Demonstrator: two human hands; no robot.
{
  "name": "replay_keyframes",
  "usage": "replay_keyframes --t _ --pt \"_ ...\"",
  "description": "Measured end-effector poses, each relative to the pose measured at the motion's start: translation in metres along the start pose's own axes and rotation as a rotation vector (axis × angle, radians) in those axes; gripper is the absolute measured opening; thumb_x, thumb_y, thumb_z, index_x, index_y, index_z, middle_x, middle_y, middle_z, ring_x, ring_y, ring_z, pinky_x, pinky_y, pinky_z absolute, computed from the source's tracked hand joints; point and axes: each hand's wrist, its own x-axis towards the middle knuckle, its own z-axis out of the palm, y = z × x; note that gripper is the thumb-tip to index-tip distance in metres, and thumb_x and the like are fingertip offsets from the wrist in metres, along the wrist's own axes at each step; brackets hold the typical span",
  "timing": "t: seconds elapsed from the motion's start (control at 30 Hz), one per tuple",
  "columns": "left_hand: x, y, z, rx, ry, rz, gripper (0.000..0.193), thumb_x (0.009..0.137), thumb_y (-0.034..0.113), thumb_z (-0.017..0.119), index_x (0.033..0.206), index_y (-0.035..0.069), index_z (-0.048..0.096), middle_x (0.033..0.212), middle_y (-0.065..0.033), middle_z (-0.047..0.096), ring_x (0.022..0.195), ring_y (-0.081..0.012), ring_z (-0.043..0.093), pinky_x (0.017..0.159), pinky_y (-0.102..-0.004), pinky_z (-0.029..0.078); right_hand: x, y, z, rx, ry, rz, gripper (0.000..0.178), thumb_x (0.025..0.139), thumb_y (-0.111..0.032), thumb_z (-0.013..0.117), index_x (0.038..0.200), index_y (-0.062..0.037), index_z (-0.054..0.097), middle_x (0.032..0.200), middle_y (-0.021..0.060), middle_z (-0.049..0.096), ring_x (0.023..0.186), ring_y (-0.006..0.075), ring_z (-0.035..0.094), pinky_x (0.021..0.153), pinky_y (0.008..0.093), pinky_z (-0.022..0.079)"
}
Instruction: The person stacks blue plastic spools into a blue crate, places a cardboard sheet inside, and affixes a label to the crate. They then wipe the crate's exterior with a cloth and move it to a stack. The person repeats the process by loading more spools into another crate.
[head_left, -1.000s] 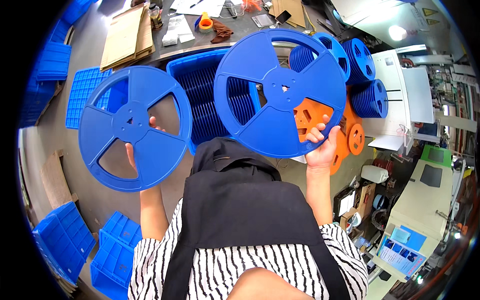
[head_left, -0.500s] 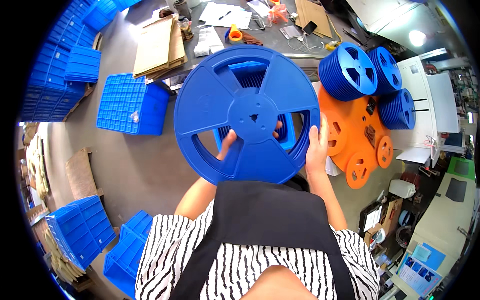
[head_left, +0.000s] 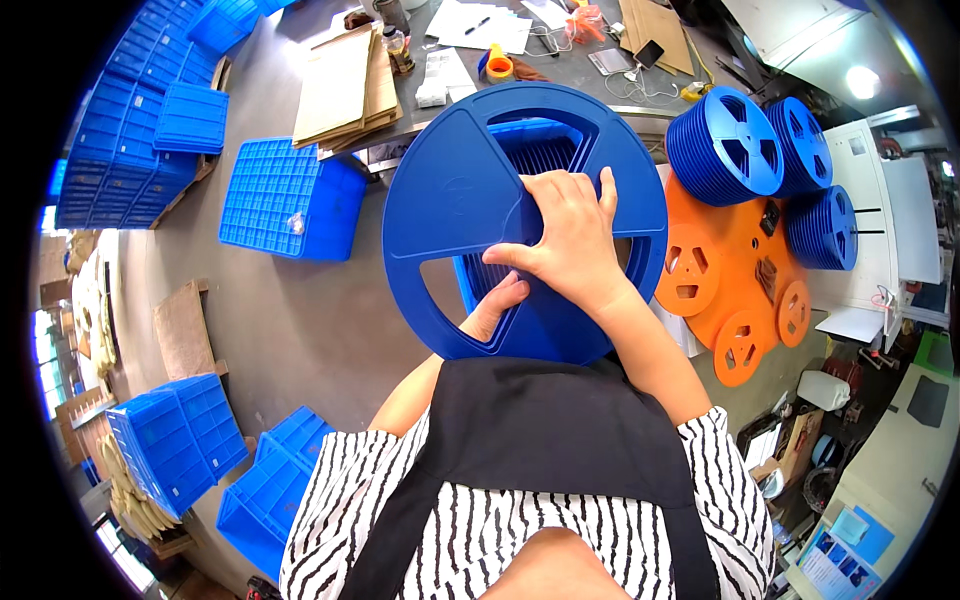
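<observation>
A large blue plastic reel (head_left: 440,215) with cut-out windows is held in front of my chest, its flat face turned up toward me. My left hand (head_left: 497,305) grips it from below, the thumb showing through the lower-left window and the other fingers hidden. Across the reel's centre lies my right hand (head_left: 575,235), palm down with thumb and fingers spread, covering the hub. Through the windows a blue ribbed bin (head_left: 545,135) shows beneath the reel.
Stacks of blue reels (head_left: 722,145) stand on an orange round-lobed stand (head_left: 735,270) at right. A grey worktable (head_left: 440,105) ahead carries cardboard sheets (head_left: 345,90), papers and a phone. Blue crates (head_left: 290,200) stand at left, with a pale machine (head_left: 890,470) at lower right.
My right hand has left the reel's right rim and now lies spread over its centre. The left thumb has shifted inward toward the hub. The whole view has moved slightly.
</observation>
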Motion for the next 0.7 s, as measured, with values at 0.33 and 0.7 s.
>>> replay_keyframes --t 0.33,0.7 --pt "-0.004 -0.012 -0.012 -0.023 0.054 0.009 0.075 0.077 0.049 0.067 0.132 0.002 0.045 0.124 -0.0163 0.054 0.114 -0.0271 0.055 0.099 -0.0395 0.045 0.023 0.035 0.006 0.005 0.212 -0.132 0.013 0.077 -0.029 0.071 0.085 -0.0192 0.071 0.089 -0.004 0.066 0.103 0.0195 0.054 0.102 0.0483 0.025" --pt "0.004 -0.029 -0.045 -0.224 -0.122 -0.004 0.077 0.085 0.053 0.059 0.138 0.004 0.035 0.124 -0.0121 0.048 0.119 -0.0305 0.049 0.105 -0.0513 0.041 0.0 0.074 -0.038 -0.171 -0.251 -0.226 0.084 0.054 -0.062 0.075 0.131 -0.0326 0.055 0.151 0.0024 0.033 0.145 0.0317 0.008 0.11 0.0652 0.002"
